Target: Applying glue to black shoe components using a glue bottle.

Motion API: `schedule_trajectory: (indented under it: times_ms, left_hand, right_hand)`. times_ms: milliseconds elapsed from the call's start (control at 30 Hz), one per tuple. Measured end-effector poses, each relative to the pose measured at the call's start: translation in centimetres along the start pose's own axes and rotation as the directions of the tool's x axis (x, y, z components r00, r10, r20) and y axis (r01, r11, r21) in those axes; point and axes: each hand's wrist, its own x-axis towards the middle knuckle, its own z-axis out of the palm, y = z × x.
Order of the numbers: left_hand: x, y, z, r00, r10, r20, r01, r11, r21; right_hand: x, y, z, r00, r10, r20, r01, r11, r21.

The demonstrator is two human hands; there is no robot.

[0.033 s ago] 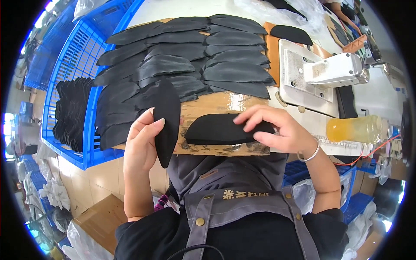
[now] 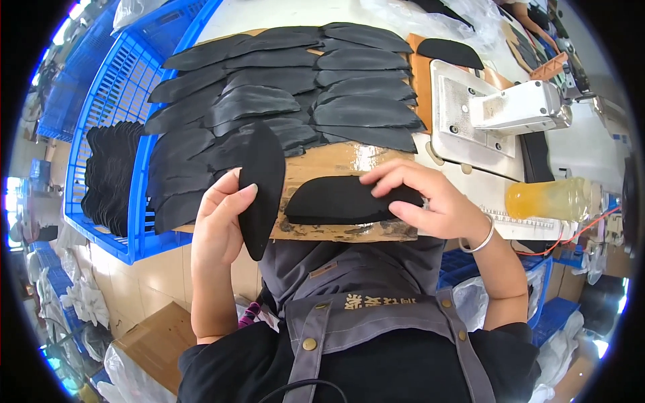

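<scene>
In my left hand (image 2: 225,213) is a black leaf-shaped foam pad (image 2: 262,191), pinched between thumb and fingers and held upright, its lower tip past the board's near edge. My right hand (image 2: 430,200) hovers over or rests on the right end of a pile of similar black pads (image 2: 332,200); its fingers are curved and apart, thumb toward the near side. That pile lies on a tape-covered cardboard sheet (image 2: 353,158). Farther back on the cardboard, overlapping rows of dark pads with a shiny coating (image 2: 269,101) spread out.
At left stands a blue plastic crate (image 2: 138,195) with a stack of black pieces (image 2: 111,178). To the right are a white machine (image 2: 517,111), a jar of yellow liquid (image 2: 544,199) and a lone black pad (image 2: 450,52). Another person's arm (image 2: 534,27) shows at the far right.
The pad in my left hand has tilted slightly, its upper end shifting a little to the right. My right hand has barely moved.
</scene>
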Motion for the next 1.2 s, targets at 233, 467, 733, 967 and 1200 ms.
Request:
schedule_trajectory:
  times_ms: [233, 467, 733, 967, 1200]
  left_hand:
    - [0.2, 1.4, 2.1, 0.956, -0.208, 0.209, 0.190, 0.976, 0.103]
    - [0.8, 0.2, 5.3, 0.973, -0.075, 0.219, 0.040, 0.986, 0.160]
    - [1.4, 2.2, 7.7, 0.857, 0.341, 0.387, -0.505, 0.396, 0.767]
    - [1.6, -0.8, 4.5, 0.424, 0.374, 0.825, -0.742, -0.379, 0.553]
    - [0.7, -2.2, 3.5, 0.464, 0.339, 0.819, -0.721, -0.392, 0.571]
  right_hand:
    - [-0.7, -2.7, 1.0, 0.974, -0.037, -0.223, -0.121, 0.748, -0.653]
    - [0.0, -3.5, 2.6, 0.944, 0.180, -0.278, -0.137, 0.977, 0.165]
    - [2.1, -3.2, 0.9, 0.844, 0.037, -0.536, 0.165, 0.931, 0.325]
    - [-2.3, 0.5, 0.3, 0.960, -0.127, -0.251, 0.056, 0.961, -0.272]
    - [-2.9, 1.6, 1.2, 0.958, -0.174, -0.230, 0.082, 0.929, -0.361]
